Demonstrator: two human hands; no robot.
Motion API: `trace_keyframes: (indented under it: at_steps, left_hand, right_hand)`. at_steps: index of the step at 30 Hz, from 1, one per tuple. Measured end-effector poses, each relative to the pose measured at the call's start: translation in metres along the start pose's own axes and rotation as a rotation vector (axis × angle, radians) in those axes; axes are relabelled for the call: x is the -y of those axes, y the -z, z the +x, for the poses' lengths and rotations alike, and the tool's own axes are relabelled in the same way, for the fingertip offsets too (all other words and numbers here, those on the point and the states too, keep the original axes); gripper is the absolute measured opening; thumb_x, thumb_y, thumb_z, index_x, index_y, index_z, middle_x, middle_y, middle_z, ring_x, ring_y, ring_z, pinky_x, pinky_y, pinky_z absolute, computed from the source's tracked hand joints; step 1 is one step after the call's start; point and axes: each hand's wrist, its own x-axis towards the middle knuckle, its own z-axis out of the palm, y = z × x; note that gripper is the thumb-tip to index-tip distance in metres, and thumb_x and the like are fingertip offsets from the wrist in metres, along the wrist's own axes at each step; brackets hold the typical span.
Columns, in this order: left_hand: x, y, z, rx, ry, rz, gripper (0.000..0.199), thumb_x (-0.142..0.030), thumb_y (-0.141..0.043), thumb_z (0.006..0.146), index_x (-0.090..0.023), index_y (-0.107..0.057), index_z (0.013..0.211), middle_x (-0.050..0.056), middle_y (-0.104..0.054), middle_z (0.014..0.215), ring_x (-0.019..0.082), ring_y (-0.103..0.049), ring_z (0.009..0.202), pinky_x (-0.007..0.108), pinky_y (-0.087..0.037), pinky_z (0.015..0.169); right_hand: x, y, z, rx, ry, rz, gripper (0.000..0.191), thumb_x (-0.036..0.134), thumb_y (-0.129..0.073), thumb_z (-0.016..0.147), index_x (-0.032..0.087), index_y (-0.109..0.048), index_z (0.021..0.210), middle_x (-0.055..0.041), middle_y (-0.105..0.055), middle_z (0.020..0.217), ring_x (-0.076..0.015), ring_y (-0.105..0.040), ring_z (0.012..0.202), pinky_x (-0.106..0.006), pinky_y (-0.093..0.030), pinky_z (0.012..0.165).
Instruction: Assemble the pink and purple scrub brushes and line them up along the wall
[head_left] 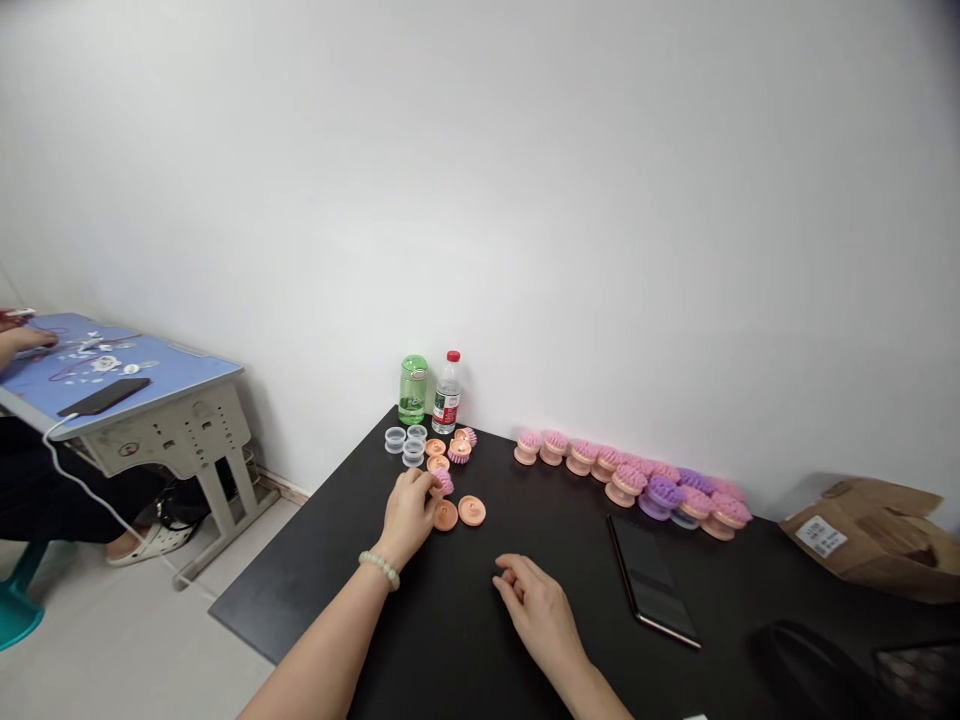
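Observation:
My left hand (pixel 411 510), with a beaded bracelet at the wrist, has its fingers closed on a pink bristled piece (pixel 443 482). Just below that piece lie two orange discs, one (pixel 445 516) by my fingertips and another (pixel 472 511) to its right. My right hand (pixel 541 605) rests over the black table (pixel 465 630), fingers curled loosely and slightly apart, holding nothing. Beyond my left hand are clear ring-shaped parts (pixel 413 452), more orange parts (pixel 435 448) and pink bristled pieces (pixel 460 451).
A green bottle (pixel 412 390) and a red-capped water bottle (pixel 447 395) stand by the wall. Several pink and purple brushes (pixel 626 484) line the wall. A tablet (pixel 651 582) and paper bag (pixel 877 540) lie right. A person's hand (pixel 26 340) is over a blue table (pixel 176 372).

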Motion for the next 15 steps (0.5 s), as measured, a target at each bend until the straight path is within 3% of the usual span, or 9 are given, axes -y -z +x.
trace_keyframes:
  at_steps: [3,6,10,13,15]
  left_hand:
    - [0.009,-0.001,0.008,-0.033,0.009,0.003,0.033,-0.015,-0.050,0.092,-0.019,-0.060,0.124,0.012,-0.060,0.125,0.027,-0.054,0.119,0.040,-0.043,0.101]
    - [0.018,-0.006,0.016,0.011,-0.003,-0.013,0.046,-0.017,-0.057,0.089,-0.019,-0.052,0.134,0.012,-0.059,0.133,0.029,-0.052,0.125,0.041,-0.041,0.105]
    - [0.019,-0.016,0.019,0.072,-0.013,-0.042,0.041,-0.018,-0.066,0.081,-0.020,-0.061,0.121,0.009,-0.067,0.114,0.028,-0.059,0.111,0.039,-0.045,0.098]
    - [0.014,-0.019,0.016,0.073,0.006,-0.079,0.032,-0.018,-0.070,0.075,-0.020,-0.065,0.107,0.007,-0.065,0.099,0.027,-0.060,0.100,0.040,-0.046,0.093]
    - [0.013,-0.020,0.015,0.058,0.022,-0.124,0.035,-0.016,-0.069,0.073,-0.019,-0.064,0.108,0.006,-0.062,0.098,0.026,-0.060,0.096,0.039,-0.047,0.090]
  right_hand:
    - [0.002,0.000,0.000,0.006,0.006,-0.007,0.020,0.022,-0.047,0.093,0.021,-0.065,0.101,-0.0021,-0.069,0.080,-0.0185,-0.069,0.065,-0.028,-0.052,0.062]
    - [0.004,-0.001,-0.001,0.013,0.014,-0.018,0.018,0.020,-0.049,0.091,0.023,-0.065,0.097,-0.0018,-0.068,0.082,-0.0188,-0.070,0.067,-0.028,-0.051,0.061]
    - [0.007,0.001,-0.001,0.023,0.019,-0.033,0.015,0.017,-0.053,0.089,0.024,-0.066,0.093,-0.0007,-0.067,0.082,-0.0183,-0.070,0.067,-0.026,-0.050,0.059]
    - [0.009,0.004,-0.001,0.029,0.021,-0.043,0.015,0.016,-0.055,0.087,0.024,-0.066,0.092,-0.0003,-0.067,0.083,-0.0179,-0.070,0.067,-0.026,-0.050,0.059]
    - [0.010,0.005,-0.001,0.033,0.021,-0.047,0.015,0.015,-0.055,0.087,0.024,-0.066,0.092,-0.0001,-0.067,0.083,-0.0178,-0.071,0.068,-0.025,-0.051,0.059]
